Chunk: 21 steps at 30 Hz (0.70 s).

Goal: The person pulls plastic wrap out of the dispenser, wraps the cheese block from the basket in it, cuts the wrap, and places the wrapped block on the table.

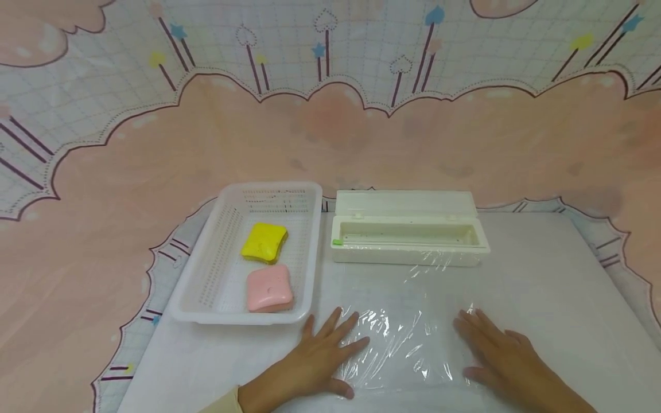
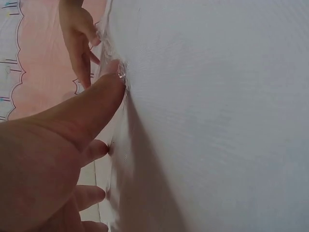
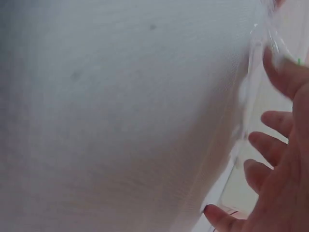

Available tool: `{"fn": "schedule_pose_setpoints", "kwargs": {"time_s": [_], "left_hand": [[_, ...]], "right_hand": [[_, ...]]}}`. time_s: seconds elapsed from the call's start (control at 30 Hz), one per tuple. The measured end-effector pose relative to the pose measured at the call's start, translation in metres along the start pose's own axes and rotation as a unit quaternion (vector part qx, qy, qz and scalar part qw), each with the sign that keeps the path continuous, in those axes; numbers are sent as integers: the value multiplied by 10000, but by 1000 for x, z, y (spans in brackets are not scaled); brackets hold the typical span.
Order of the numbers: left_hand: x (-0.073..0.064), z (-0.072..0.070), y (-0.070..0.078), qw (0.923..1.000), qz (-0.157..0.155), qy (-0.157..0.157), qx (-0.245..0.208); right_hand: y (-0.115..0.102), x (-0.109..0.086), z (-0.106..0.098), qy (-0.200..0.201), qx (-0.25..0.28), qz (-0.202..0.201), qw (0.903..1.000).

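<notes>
A sheet of clear plastic wrap [image 1: 400, 350] lies over the white tabletop, stretching toward the front of an opened cream dispenser box [image 1: 408, 256]. My left hand [image 1: 325, 358] rests with fingers spread on the sheet's left edge. On the right edge, my right hand [image 1: 501, 353] touches the film with its fingers extended. The left wrist view shows my left thumb [image 2: 99, 101] against wrinkled film. In the right wrist view, the fingers of my right hand [image 3: 282, 164] are apart, with film beside the thumb. Neither hand grips anything.
A white perforated basket [image 1: 307, 298] stands left of the box. Inside it lie a yellow, pillow-shaped square piece [image 1: 264, 242] and a similar pink piece [image 1: 269, 288]. The box's lid [image 1: 405, 202] is raised behind it. A patterned cloth [image 1: 361, 137] hangs at the back.
</notes>
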<state>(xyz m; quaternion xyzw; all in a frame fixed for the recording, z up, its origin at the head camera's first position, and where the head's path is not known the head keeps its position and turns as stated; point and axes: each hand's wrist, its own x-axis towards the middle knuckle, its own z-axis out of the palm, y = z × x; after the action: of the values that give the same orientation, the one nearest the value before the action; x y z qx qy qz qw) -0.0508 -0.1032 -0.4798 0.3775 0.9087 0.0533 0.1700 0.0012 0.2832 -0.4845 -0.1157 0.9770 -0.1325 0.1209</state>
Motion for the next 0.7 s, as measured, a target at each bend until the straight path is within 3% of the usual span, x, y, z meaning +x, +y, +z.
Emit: {"fn": "schedule_pose_setpoints", "kwargs": {"time_s": [0.17, 0.27, 0.43, 0.7], "left_hand": [[-1, -1, 2, 9999, -39, -154, 17], [-1, -1, 4, 9997, -81, -215, 68], [2, 1, 3, 9996, -143, -199, 114], [1, 2, 0, 9992, -113, -313, 214]], "right_hand": [[7, -1, 5, -438, -24, -23, 9990], [10, -2, 6, -499, 26, -48, 9987], [12, 1, 6, -537, -362, -65, 9979], [19, 9, 8, -876, -360, -121, 9954]]}}
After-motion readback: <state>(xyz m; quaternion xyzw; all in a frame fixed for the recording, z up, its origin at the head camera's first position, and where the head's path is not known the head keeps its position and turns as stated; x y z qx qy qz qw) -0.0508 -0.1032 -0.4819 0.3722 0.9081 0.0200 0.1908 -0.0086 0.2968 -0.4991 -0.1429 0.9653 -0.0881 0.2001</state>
